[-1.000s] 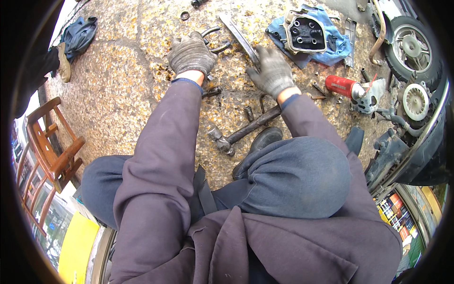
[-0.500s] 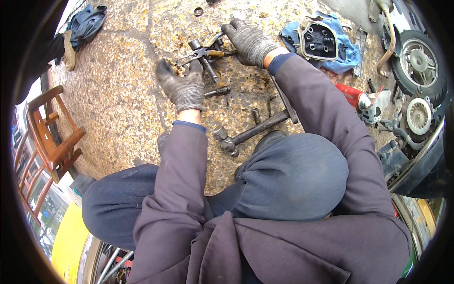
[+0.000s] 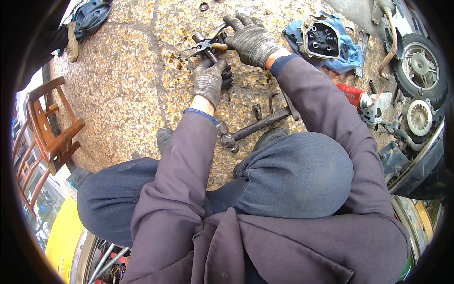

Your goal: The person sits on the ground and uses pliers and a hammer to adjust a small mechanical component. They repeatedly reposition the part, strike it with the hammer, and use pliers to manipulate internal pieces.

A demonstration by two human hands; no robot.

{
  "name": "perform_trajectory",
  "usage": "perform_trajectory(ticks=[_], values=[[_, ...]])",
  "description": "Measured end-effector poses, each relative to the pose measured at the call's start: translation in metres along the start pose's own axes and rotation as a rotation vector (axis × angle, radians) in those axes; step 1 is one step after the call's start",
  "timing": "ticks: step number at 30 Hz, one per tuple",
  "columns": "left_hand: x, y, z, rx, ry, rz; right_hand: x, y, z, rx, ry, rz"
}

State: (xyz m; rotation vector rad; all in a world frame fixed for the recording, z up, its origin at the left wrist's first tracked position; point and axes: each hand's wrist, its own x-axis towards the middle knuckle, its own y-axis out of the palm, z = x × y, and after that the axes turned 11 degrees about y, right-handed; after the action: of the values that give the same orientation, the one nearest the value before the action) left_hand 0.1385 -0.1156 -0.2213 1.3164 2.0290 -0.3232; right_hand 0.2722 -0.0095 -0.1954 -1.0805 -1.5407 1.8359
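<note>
My right hand [image 3: 253, 41], in a grey knit glove with dark fingers, grips the spread handles of a pair of pliers [image 3: 204, 45]. Their jaws are apart and point left. Below them my gloved left hand [image 3: 208, 84] is closed around the lower end of a dark metal socket tool [image 3: 211, 56]. That tool's round head [image 3: 197, 37] shows just above the pliers, which cross over it. The left fingertips curl out on the right side, partly hidden. Nearer to me, a hammer [image 3: 253, 128] lies on the ground beside a small socket [image 3: 257, 111].
An oily cover-like metal part [image 3: 321, 40] rests on a blue cloth [image 3: 350, 52] at the far right. Nearby are a red spray can [image 3: 352, 94] and a wheel [image 3: 418, 66]. A wooden chair [image 3: 59, 128] stands left; another person's shoe [image 3: 72, 42] is behind it. A ring [image 3: 204, 6] lies far ahead.
My left hand has moved right and nearer to me, from beside the plier jaws onto the socket tool, closing around it. My right hand stays at the plier handles, its fingers slightly more spread.
</note>
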Motion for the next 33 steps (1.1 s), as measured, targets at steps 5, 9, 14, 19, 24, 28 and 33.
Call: perform_trajectory(ticks=[5, 9, 14, 19, 24, 28, 33], values=[[-0.001, -0.005, 0.002, -0.059, -0.026, 0.011, -0.009, 0.006, 0.0, 0.024, 0.067, -0.108], [-0.005, 0.002, 0.003, -0.095, -0.038, -0.002, -0.016, 0.015, 0.001, -0.014, 0.088, -0.142], [-0.007, 0.008, 0.003, -0.055, -0.011, 0.009, -0.029, 0.027, 0.002, 0.057, 0.159, -0.244], [-0.009, 0.016, 0.004, -0.063, 0.019, 0.048, -0.041, 0.038, -0.002, 0.224, 0.169, -0.37], [-0.01, 0.021, 0.006, -0.048, 0.012, 0.107, -0.04, 0.043, -0.014, 0.395, 0.236, -0.5], [-0.016, 0.023, 0.015, -0.094, -0.01, 0.022, -0.039, 0.04, -0.013, 1.004, 0.416, -0.456], [-0.014, 0.025, 0.018, -0.084, -0.043, -0.009, -0.052, 0.023, -0.01, 1.516, 0.379, -0.225]])
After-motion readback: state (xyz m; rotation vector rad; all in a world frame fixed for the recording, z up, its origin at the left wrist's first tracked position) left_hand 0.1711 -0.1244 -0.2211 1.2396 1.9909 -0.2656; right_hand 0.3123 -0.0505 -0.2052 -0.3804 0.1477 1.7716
